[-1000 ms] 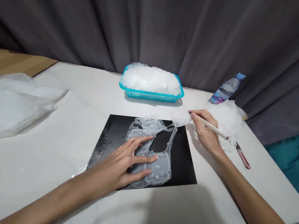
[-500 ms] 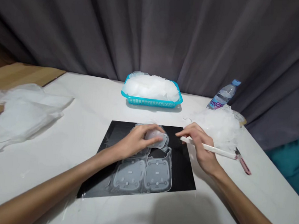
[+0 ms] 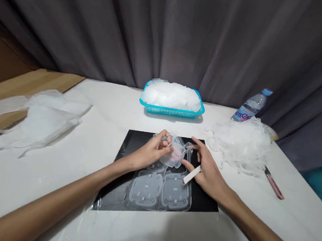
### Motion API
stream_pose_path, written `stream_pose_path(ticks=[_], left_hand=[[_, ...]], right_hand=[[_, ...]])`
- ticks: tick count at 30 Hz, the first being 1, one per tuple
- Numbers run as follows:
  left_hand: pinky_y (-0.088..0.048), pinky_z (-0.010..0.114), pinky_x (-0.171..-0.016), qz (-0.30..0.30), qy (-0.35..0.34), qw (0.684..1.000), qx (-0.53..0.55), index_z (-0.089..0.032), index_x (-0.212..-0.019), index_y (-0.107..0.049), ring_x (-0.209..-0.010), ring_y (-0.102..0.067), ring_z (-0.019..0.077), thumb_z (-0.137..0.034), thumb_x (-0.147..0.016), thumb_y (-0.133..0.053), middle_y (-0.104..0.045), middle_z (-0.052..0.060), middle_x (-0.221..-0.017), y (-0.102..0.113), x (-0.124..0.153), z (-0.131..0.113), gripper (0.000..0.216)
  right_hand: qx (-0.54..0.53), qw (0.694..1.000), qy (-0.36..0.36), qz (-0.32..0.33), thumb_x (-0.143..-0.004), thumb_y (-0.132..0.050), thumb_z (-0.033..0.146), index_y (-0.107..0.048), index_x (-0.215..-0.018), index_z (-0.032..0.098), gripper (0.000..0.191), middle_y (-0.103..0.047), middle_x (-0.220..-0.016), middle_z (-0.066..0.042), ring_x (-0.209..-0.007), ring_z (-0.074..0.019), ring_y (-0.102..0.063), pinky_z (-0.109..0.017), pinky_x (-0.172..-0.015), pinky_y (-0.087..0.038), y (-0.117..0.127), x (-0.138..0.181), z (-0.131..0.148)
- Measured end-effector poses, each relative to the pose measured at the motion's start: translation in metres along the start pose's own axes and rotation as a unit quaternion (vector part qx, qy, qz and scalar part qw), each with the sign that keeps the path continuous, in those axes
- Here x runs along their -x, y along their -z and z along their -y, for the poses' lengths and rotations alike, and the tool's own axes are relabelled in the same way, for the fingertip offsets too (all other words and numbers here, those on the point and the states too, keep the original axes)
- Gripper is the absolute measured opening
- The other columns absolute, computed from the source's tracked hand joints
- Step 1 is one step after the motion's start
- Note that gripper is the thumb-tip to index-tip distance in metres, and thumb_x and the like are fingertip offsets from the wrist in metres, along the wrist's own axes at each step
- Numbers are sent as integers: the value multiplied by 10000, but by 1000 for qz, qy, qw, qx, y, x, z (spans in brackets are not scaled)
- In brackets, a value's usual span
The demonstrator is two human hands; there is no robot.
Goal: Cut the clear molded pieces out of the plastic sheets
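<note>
My left hand (image 3: 153, 150) pinches a small translucent plastic piece (image 3: 172, 156) with rounded corners, raised over the black mat (image 3: 203, 203). Close to its right edge is my right hand (image 3: 208, 172), thumb and forefinger apart around a thin clear strip; whether they touch the strip I cannot tell. A slim white stick-like tool (image 3: 191, 175) is tucked in the right palm, its end pointing down toward me. Beneath the hands, a translucent moulded sheet (image 3: 146, 186) with rounded square shapes lies on the mat, partly covered by the fingers.
A blue basket (image 3: 175, 112) heaped with translucent pieces stands at the back. On the right are a pile of stringy scraps (image 3: 239, 145), a water bottle (image 3: 250, 106) and a pink-handled knife (image 3: 275, 185). Translucent sheets (image 3: 50, 115) lie at left, partly over cardboard (image 3: 51, 77).
My left hand has lifted and turned the plastic piece. The right hand has come in beside it, with the white tool swung round in its palm. The view has shifted slightly left.
</note>
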State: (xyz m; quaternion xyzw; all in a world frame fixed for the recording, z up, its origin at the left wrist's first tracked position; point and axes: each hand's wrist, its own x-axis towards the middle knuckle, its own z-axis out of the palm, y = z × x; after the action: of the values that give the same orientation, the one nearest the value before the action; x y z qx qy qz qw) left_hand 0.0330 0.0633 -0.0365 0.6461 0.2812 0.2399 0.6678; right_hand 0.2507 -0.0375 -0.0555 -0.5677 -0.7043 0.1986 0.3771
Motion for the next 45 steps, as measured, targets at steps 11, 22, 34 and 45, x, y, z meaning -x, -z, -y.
stream_pose_path(ticks=[11,22,34,45], left_hand=[[-439,256,-717,4,-23,998,-62,-160,-954,-685,-799,-577,151,-420,-817,-847,-628,1,-871,-2,-4,1,335],[-437,234,-667,20,1,998,-67,-160,-923,-689,-729,-569,130,-385,-807,-841,-637,-17,-805,1,-4,-6,295],[-445,209,-533,156,100,980,-68,-162,-925,-720,-601,-601,122,-448,-829,-832,-678,6,-748,22,-4,-20,322],[-379,224,-555,137,39,986,-81,-168,-937,-678,-652,-528,123,-471,-909,-741,-622,5,-771,16,0,-17,310]], right_hand=[[-203,978,-44,-12,-964,-689,286,-562,-1321,278,379,-718,-980,4,-669,-134,-435,-279,-649,-405,-2,-7,9],[-97,995,18,5,-970,-624,256,-566,-1361,276,396,-721,-1037,-37,-907,-189,-669,-314,-819,-522,0,-9,-1],[94,994,25,-49,-948,-580,170,-641,-1193,224,259,-692,-1084,-83,-934,-247,-622,-391,-848,-503,2,-22,-11],[-1,997,75,-35,-989,-649,276,-650,-1172,254,184,-653,-1045,-65,-921,-232,-574,-397,-818,-491,5,3,12]])
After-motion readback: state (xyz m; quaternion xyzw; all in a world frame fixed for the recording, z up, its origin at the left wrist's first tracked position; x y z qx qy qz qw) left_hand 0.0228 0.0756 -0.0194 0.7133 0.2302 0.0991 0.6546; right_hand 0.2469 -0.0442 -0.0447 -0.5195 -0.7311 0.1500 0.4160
